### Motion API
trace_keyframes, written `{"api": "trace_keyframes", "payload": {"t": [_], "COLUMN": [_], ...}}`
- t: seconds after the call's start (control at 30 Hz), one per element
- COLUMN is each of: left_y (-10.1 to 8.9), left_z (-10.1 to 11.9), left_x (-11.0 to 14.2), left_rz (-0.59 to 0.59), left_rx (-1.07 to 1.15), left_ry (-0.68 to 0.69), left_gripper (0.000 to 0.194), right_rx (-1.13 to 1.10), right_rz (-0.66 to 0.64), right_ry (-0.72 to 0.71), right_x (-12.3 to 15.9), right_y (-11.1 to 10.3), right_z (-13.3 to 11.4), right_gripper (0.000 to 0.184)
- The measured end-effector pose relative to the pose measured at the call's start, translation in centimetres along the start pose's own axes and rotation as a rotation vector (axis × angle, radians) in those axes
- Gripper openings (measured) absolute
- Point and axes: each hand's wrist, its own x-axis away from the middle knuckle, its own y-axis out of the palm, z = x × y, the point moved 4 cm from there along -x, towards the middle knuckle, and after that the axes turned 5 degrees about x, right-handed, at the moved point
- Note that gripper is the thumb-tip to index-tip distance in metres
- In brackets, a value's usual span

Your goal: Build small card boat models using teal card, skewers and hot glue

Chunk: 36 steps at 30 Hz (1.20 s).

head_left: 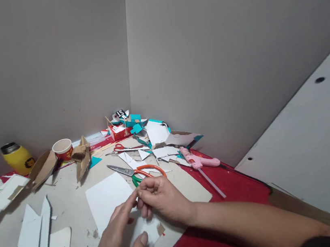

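My left hand (119,238) reaches in from the bottom, its fingers stretched out and the thumb apart. At its index fingertip, the fingers of my right hand (165,199) are pinched together; anything between them is too small or hidden to make out. Both hands are over a white sheet of paper (104,197), which they partly cover. Just beyond my right hand lie scissors (124,169) with one orange and one green handle, blades pointing left. A pink glue gun (199,160) with a translucent glue stick rests to the right.
Cut white and teal scraps (165,152) pile up by the back corner. Further left stand a paper cup (63,148), brown cardboard pieces (81,162) and a yellow bottle (19,160). White cut-outs (31,240) lie at the left. Grey partitions (219,50) close off the back and right.
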Motion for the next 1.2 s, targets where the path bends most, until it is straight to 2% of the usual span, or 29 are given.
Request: {"api": "trace_keyframes", "payload": {"t": [0.17,0.27,0.37,0.43,0.53,0.67,0.73,0.77,0.83,0.9,0.93,0.97,1.0,1.07,1.17,1.2], "left_y": [0.9,1.2,1.6,1.6,1.2,0.9,0.9,0.9,0.9,1.0,1.0,1.0,1.0,0.9,0.8,0.7], "left_z": [0.6,2.0,3.6,3.9,3.7,2.8,2.5,2.4,2.3,2.2,2.1,1.9,1.7,1.3,0.9,0.8], "left_x": [-0.1,-0.3,0.0,0.2,0.4,0.5,0.5,0.5,0.5,0.6,0.6,0.6,0.6,0.5,0.1,0.0], "left_rz": [0.017,0.017,-0.073,-0.153,-0.121,-0.067,-0.045,-0.036,-0.034,-0.050,-0.058,-0.061,-0.065,-0.055,-0.030,-0.006], "left_rx": [-0.204,-0.352,-0.530,-0.616,-0.616,-0.558,-0.546,-0.543,-0.542,-0.555,-0.563,-0.571,-0.580,-0.591,-0.580,-0.557], "left_ry": [0.223,0.461,0.723,0.764,0.751,0.717,0.712,0.714,0.722,0.732,0.732,0.732,0.725,0.713,0.686,0.681], "left_gripper": [0.070,0.059,0.037,0.030,0.026,0.021,0.018,0.017,0.017,0.018,0.018,0.019,0.019,0.020,0.022,0.023], "right_rx": [0.065,0.075,0.049,0.029,0.078,0.400,0.605,0.703,0.888,1.032,1.086,1.135,1.186,1.299,1.603,1.731], "right_rz": [0.074,0.210,0.322,0.332,0.347,0.368,0.288,0.188,-0.159,-0.557,-0.688,-0.752,-0.740,-0.581,-0.180,-0.122], "right_ry": [-0.062,-0.083,-0.172,-0.283,-0.446,-0.550,-0.508,-0.447,-0.267,-0.093,-0.043,-0.029,-0.043,-0.127,-0.229,-0.208], "right_x": [-0.3,-0.6,0.1,1.2,3.4,5.2,5.1,4.9,4.2,3.8,3.4,2.6,1.5,-1.6,-7.2,-9.0], "right_y": [-0.7,-2.0,-3.3,-4.0,-5.2,-6.7,-6.9,-6.8,-6.1,-5.4,-5.3,-5.3,-5.3,-5.6,-6.1,-6.2], "right_z": [-0.3,-1.0,-2.6,-3.8,-5.4,-7.4,-8.3,-8.5,-8.5,-8.1,-7.9,-7.8,-7.8,-7.6,-7.1,-6.7], "right_gripper": [0.005,0.008,0.016,0.020,0.028,0.036,0.039,0.040,0.033,0.013,0.018,0.028,0.033,0.024,0.024,0.024]}}
